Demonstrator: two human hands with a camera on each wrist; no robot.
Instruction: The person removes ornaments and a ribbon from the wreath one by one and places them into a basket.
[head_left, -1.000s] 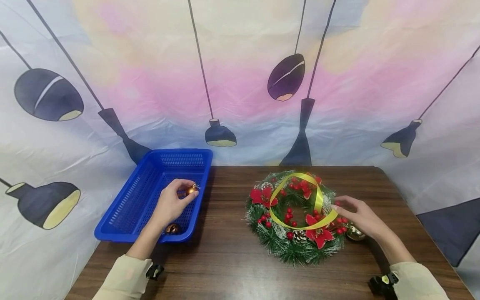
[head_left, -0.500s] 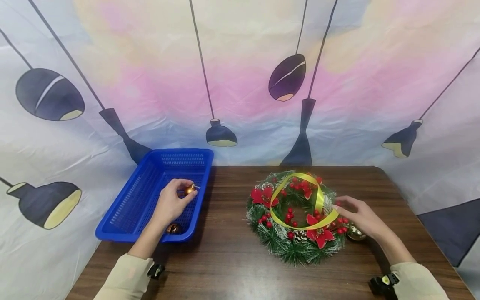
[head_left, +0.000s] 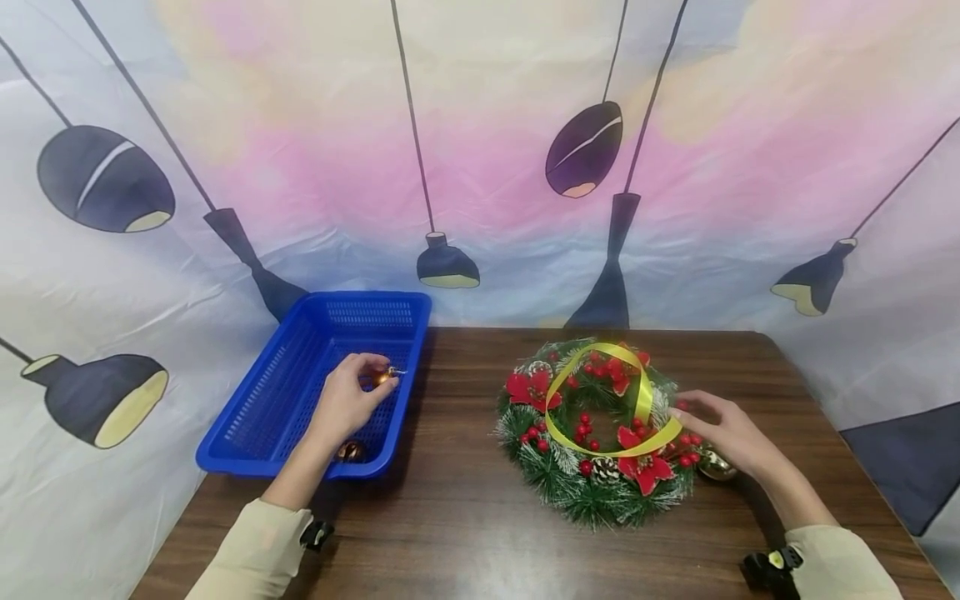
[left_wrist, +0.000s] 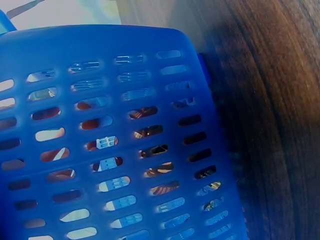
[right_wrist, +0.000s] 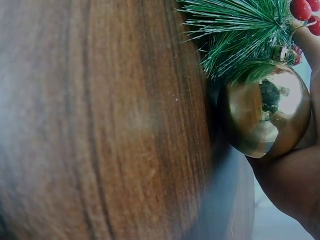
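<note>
Over the right part of a blue plastic basket (head_left: 217, 454), my left hand (head_left: 345, 408) pinches a small shiny copper-gold bauble (head_left: 384, 377) between thumb and fingers. A darker copper bauble (head_left: 350, 451) lies in the basket's near right corner. The left wrist view mostly shows the slotted basket wall (left_wrist: 110, 45). On the right, my right hand (head_left: 731, 429) grips the right edge of a green Christmas wreath (head_left: 592, 500), thumb by its yellow ribbon (head_left: 552, 417). Below that hand a gold bauble (right_wrist: 265, 110) sits against the wreath's needles. Some right fingertips are hidden by the wreath.
Basket and wreath stand apart on a brown wooden table (head_left: 465, 517). Red flowers (head_left: 647, 468), red berries and pinecones (head_left: 606, 471) decorate the wreath. A cloth backdrop (head_left: 495, 167) printed with lamps hangs close behind the table.
The head view has shifted slightly, so everything sits a little further right in it. Both hands keep their grips, and basket and wreath stay put.
</note>
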